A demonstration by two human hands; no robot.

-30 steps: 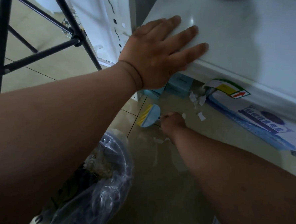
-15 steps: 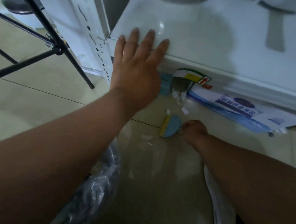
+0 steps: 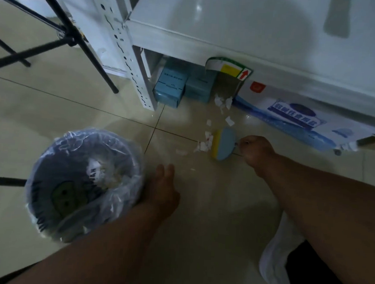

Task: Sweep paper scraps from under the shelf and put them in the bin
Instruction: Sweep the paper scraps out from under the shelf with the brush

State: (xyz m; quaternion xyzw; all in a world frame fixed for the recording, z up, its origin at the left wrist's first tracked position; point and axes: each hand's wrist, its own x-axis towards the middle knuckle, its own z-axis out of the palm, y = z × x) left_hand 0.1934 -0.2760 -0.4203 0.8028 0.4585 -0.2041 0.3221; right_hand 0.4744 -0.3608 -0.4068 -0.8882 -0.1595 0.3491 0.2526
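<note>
A small blue brush [image 3: 224, 143] with yellow bristles lies against the tiled floor, my right hand [image 3: 255, 152] closed on its handle. White paper scraps [image 3: 204, 143] are bunched at its bristles, and more scraps [image 3: 223, 102] trail back to the foot of the white shelf [image 3: 243, 40]. A blue bin [image 3: 80, 183] lined with a clear plastic bag stands at lower left, with paper inside. My left hand [image 3: 162, 192] rests beside the bin's right side, fingers pointing away; whether it grips the rim is hidden.
Two light blue boxes [image 3: 170, 86] and a flat printed package [image 3: 293, 117] lie under the shelf. The shelf's perforated white post [image 3: 130, 57] stands left of them. Black stand legs [image 3: 63, 35] cross the upper left floor. A white cloth [image 3: 278, 257] lies at lower right.
My left hand has come off the shelf top and dropped down beside the bin. The brush has dragged scraps out from the shelf towards me. The view has tilted, showing the whole bin.
</note>
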